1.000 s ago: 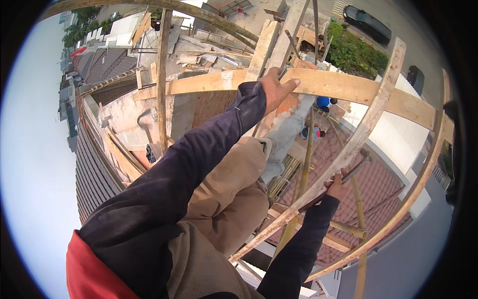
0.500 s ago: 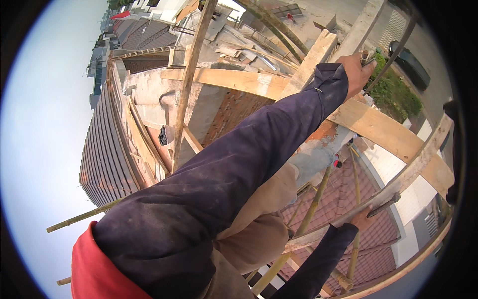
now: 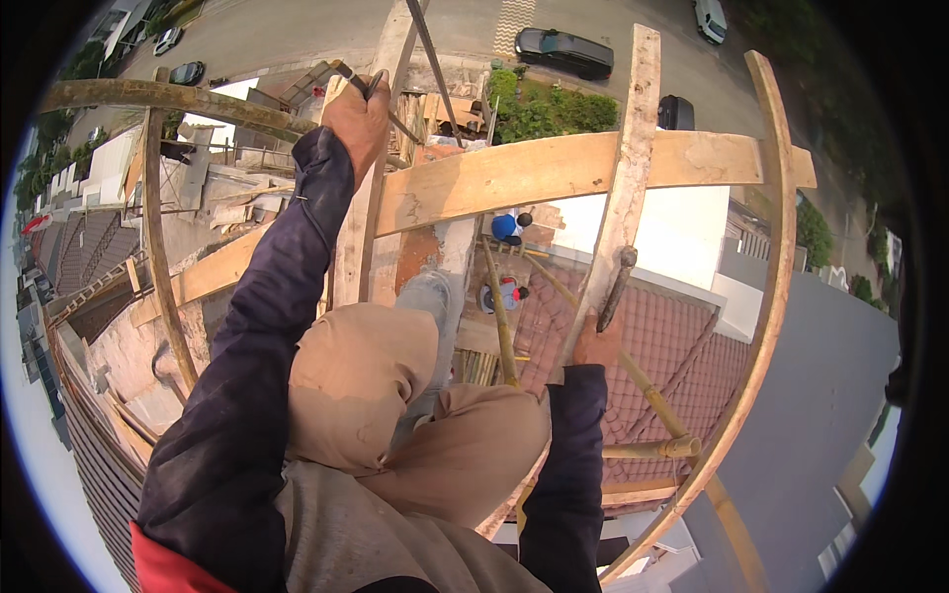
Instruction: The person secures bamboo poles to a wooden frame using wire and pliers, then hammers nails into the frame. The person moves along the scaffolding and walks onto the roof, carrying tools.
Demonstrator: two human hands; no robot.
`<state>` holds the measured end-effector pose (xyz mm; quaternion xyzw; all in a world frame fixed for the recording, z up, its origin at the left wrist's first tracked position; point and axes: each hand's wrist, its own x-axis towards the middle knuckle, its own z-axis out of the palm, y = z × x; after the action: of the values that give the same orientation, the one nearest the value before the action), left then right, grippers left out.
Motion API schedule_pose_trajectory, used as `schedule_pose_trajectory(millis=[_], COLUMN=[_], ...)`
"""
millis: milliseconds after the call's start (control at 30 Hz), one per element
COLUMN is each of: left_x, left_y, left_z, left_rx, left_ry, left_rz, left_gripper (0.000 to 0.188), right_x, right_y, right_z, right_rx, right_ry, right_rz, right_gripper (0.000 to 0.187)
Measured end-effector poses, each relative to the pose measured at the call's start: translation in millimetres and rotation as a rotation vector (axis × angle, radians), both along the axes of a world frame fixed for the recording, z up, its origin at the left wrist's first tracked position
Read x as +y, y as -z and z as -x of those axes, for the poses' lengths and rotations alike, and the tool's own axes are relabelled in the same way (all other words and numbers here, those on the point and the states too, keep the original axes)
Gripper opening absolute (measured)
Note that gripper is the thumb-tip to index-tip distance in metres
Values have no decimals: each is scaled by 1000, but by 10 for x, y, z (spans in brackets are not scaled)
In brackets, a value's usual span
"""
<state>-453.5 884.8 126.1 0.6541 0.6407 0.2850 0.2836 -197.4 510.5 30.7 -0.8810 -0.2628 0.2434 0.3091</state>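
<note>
Head view: my left hand (image 3: 358,119) closes on a dark piece (image 3: 376,85) I can't make out, beside the post (image 3: 359,222) — likely for balance — while my right hand (image 3: 599,342) grips a tool (image 3: 617,287) along the batten (image 3: 638,128), perhaps bracing too.

Dark navy sleeves (image 3: 232,381), tan trousers (image 3: 361,381)
</note>
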Motion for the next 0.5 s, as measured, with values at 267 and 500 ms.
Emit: schedule_pose_trajectory(millis=[267, 500], left_x=[47, 41], left_y=[36, 65], left_z=[31, 86], left_rx=[76, 124], left_ry=[78, 68], left_rz=[-124, -53], left_gripper=[38, 43], right_x=[-45, -49], right_y=[7, 7], right_z=[-122, -205], right_rx=[53, 28], right_ry=[-17, 48], right_rz=[34, 138], right_gripper=[57, 49])
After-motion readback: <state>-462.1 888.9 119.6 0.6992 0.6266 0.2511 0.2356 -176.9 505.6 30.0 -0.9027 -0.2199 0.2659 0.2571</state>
